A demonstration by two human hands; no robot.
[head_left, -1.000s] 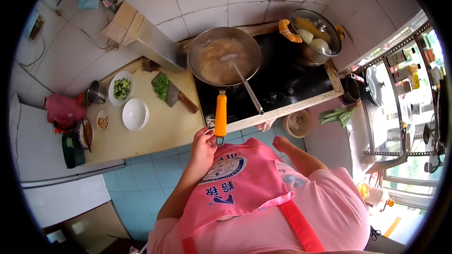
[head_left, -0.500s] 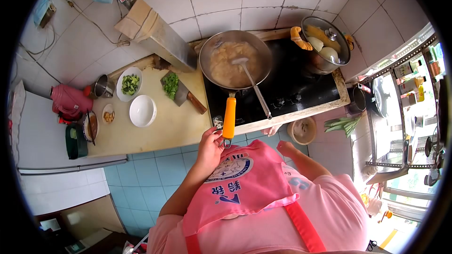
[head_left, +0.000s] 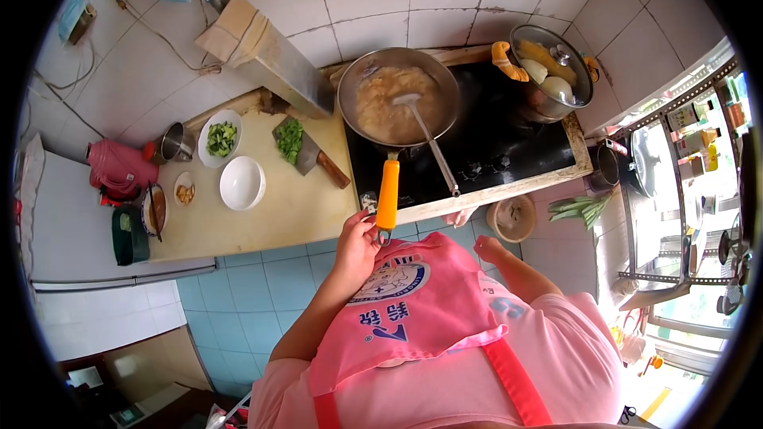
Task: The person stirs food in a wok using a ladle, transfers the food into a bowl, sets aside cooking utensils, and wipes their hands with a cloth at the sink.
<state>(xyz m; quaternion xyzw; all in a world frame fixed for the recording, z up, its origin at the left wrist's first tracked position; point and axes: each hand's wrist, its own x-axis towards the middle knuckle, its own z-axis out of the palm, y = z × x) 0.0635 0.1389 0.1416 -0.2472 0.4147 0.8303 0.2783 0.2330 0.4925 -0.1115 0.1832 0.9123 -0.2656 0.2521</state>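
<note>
A wok (head_left: 451, 117) with pale, brothy food (head_left: 389, 99) sits on the black cooktop (head_left: 485, 151). A metal spatula (head_left: 433, 143) leans in it, its handle over the front rim. The wok's orange handle (head_left: 388, 195) points toward me. My left hand (head_left: 355, 246) is right beside the handle's end, at the counter edge, fingers curled; whether they grip the handle is hidden. My right hand (head_left: 489, 249) is closed in front of my pink apron (head_left: 433, 294), apart from the cooktop, with nothing visible in it.
Left on the counter are a cleaver (head_left: 308, 160) with chopped greens, a white bowl (head_left: 242, 183), a plate of cut green vegetables (head_left: 221, 140) and a small dish (head_left: 184, 189). A lidded glass pot (head_left: 552, 71) stands at the back right. A bin (head_left: 511, 219) is below the counter.
The view has shifted very slightly. Both hands, the wok and the spatula hold nearly the same places.
</note>
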